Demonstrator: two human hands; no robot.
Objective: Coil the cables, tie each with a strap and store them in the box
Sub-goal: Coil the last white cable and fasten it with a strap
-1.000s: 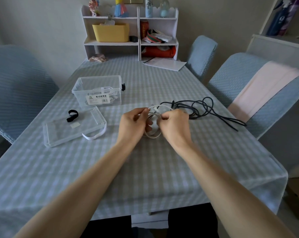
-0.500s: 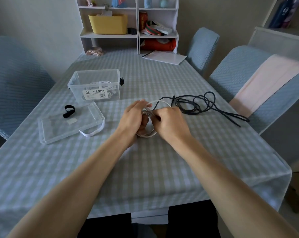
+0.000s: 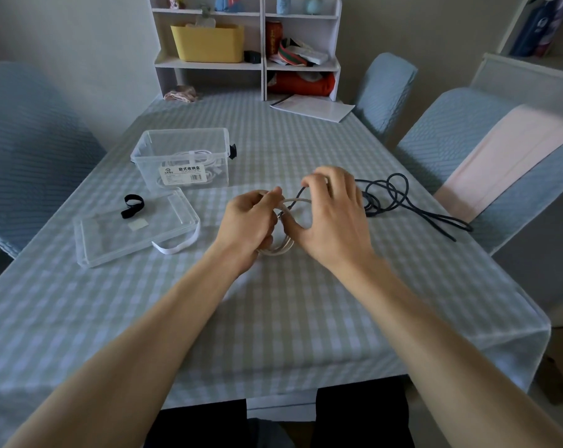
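A coiled white cable (image 3: 281, 248) lies between my hands at the table's middle. My left hand (image 3: 246, 223) grips the coil's left side with curled fingers. My right hand (image 3: 333, 218) holds the coil's right part, thumb at its metal plug end, fingers arched over the top loop. A loose black cable (image 3: 393, 197) sprawls just right of my right hand. The clear box (image 3: 181, 156) stands at the left back with a tied white cable inside. A black strap (image 3: 132, 205) rests on the clear lid (image 3: 134, 226), and a white strap (image 3: 176, 247) lies at the lid's edge.
A checked cloth covers the table (image 3: 273, 318). A white shelf unit (image 3: 246, 43) with a yellow bin stands at the far end, papers (image 3: 312, 107) beside it. Blue covered chairs (image 3: 31, 150) flank the table left and right.
My right hand has lifted and spread its fingers over the coil's top loop. My left hand has kept its grip on the coil. The view has tilted slightly downward.
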